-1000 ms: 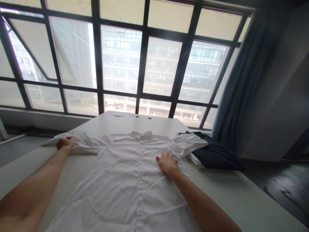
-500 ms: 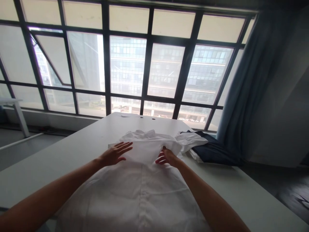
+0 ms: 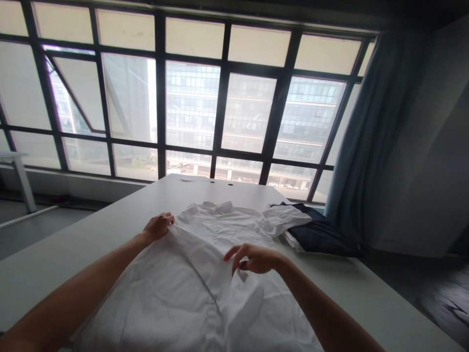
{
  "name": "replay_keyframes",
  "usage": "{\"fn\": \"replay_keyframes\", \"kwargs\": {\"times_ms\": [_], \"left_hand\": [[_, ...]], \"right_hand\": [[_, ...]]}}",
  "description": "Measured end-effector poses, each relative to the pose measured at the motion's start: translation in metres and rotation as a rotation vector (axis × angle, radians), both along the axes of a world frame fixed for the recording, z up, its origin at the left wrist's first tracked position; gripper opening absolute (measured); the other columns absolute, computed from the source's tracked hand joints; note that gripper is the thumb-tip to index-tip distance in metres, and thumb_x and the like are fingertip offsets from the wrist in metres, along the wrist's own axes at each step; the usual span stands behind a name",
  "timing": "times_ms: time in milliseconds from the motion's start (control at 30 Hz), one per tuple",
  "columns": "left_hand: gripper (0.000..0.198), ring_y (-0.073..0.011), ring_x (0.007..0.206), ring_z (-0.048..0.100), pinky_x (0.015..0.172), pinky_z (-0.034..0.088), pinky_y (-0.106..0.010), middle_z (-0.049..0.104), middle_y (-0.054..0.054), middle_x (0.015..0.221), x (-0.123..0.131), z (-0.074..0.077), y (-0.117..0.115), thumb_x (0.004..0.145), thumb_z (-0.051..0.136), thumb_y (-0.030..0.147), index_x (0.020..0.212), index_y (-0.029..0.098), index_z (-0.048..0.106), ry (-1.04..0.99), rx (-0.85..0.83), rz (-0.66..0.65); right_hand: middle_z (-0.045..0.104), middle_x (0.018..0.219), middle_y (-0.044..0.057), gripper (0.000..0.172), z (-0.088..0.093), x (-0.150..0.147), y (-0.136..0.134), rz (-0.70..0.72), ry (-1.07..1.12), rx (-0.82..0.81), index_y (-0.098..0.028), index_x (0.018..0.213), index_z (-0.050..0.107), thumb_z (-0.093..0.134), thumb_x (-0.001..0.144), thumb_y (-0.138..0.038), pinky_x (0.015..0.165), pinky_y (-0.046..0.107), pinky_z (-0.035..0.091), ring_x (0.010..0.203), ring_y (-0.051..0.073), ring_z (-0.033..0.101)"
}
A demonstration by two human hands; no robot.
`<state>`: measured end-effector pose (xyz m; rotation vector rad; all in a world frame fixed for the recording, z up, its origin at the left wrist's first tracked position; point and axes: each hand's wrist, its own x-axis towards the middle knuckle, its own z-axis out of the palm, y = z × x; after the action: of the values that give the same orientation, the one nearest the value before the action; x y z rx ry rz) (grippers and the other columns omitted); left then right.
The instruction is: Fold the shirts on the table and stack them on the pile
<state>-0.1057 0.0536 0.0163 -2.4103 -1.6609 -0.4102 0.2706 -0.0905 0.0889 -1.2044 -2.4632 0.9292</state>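
Observation:
A white button-front shirt (image 3: 161,288) lies spread over the table, its collar (image 3: 218,207) at the far end. At the shirt's left edge, my left hand (image 3: 159,226) is closed in a pinch on the fabric. My right hand (image 3: 256,258) is over the middle of the shirt, fingers curved downward. A raised fold of the shirt comes up to its thumb and fingers, and it appears to hold that cloth; the exact contact is partly hidden. A slanting crease runs from my left hand toward the button strip.
The white table (image 3: 120,215) reaches toward a large window wall. Dark navy folded cloth (image 3: 322,230) lies near the table's right edge, with a white sleeve (image 3: 286,217) over part of it. A blue-grey curtain (image 3: 370,142) hangs at the right.
My left hand has gone from lying flat on the shirt to pinching its left edge. My right hand has come nearer, drawing up cloth. The raised white panel no longer covers the shirt's upper part.

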Motion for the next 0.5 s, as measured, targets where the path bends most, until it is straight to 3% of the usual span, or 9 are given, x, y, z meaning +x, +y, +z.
{"fn": "replay_keyframes", "kwargs": {"times_ms": [100, 167, 233, 300, 367, 433, 500], "left_hand": [[0.03, -0.0253, 0.096, 0.061, 0.079, 0.049, -0.033, 0.064, -0.011, 0.1, -0.007, -0.002, 0.0, 0.08, 0.041, 0.002, 0.092, 0.017, 0.064, -0.009, 0.034, 0.009], [0.033, -0.026, 0.099, 0.06, 0.079, 0.049, -0.033, 0.063, -0.012, 0.102, -0.008, -0.002, -0.002, 0.08, 0.039, 0.002, 0.092, 0.017, 0.065, 0.011, 0.039, 0.006], [0.034, -0.0272, 0.103, 0.059, 0.081, 0.05, -0.034, 0.063, -0.013, 0.105, -0.009, -0.001, -0.005, 0.081, 0.039, 0.004, 0.093, 0.018, 0.067, 0.045, 0.013, 0.001], [0.034, -0.0281, 0.105, 0.06, 0.084, 0.05, -0.037, 0.064, -0.013, 0.11, -0.012, 0.002, -0.005, 0.082, 0.041, 0.008, 0.095, 0.019, 0.07, 0.064, -0.054, 0.023], [0.034, -0.0279, 0.102, 0.063, 0.086, 0.05, -0.038, 0.066, -0.01, 0.113, -0.016, 0.005, -0.001, 0.081, 0.046, 0.013, 0.097, 0.023, 0.074, 0.065, -0.144, 0.064], [0.031, -0.0272, 0.093, 0.066, 0.084, 0.052, -0.038, 0.071, -0.007, 0.105, -0.02, 0.01, 0.008, 0.073, 0.056, 0.015, 0.093, 0.026, 0.077, 0.043, -0.242, 0.121], [0.024, -0.0269, 0.084, 0.068, 0.079, 0.053, -0.037, 0.075, -0.007, 0.091, -0.019, 0.016, 0.021, 0.066, 0.063, 0.016, 0.082, 0.025, 0.079, 0.001, -0.277, 0.177]], "right_hand": [[0.068, 0.12, 0.007, 0.027, -0.009, -0.009, -0.008, 0.002, -0.057, 0.056, -0.018, 0.09, 0.078, 0.051, 0.085, -0.011, 0.087, 0.025, 0.047, 0.1, 0.017, 0.065], [0.07, 0.109, 0.011, 0.027, -0.019, -0.016, -0.012, -0.233, -0.106, 0.112, -0.015, 0.104, 0.074, 0.053, 0.09, -0.026, 0.084, 0.028, 0.048, 0.094, 0.02, 0.065], [0.072, 0.099, 0.012, 0.039, -0.026, -0.021, -0.015, -0.385, -0.202, 0.063, -0.013, 0.111, 0.07, 0.063, 0.084, -0.04, 0.077, 0.029, 0.048, 0.089, 0.023, 0.065], [0.072, 0.09, 0.01, 0.045, -0.029, -0.022, -0.018, -0.427, -0.276, -0.026, -0.014, 0.105, 0.07, 0.074, 0.073, -0.045, 0.068, 0.028, 0.046, 0.082, 0.023, 0.065], [0.07, 0.081, 0.006, 0.036, -0.029, -0.018, -0.018, -0.424, -0.317, -0.06, -0.016, 0.092, 0.071, 0.077, 0.067, -0.041, 0.062, 0.026, 0.042, 0.076, 0.021, 0.063], [0.065, 0.071, 0.002, 0.024, -0.03, -0.012, -0.017, -0.405, -0.336, -0.075, -0.017, 0.076, 0.068, 0.075, 0.069, -0.039, 0.058, 0.024, 0.037, 0.069, 0.017, 0.058], [0.057, 0.061, -0.001, 0.028, -0.032, -0.006, -0.015, -0.364, -0.324, -0.111, -0.017, 0.063, 0.061, 0.071, 0.073, -0.041, 0.055, 0.024, 0.034, 0.061, 0.014, 0.052]]}}
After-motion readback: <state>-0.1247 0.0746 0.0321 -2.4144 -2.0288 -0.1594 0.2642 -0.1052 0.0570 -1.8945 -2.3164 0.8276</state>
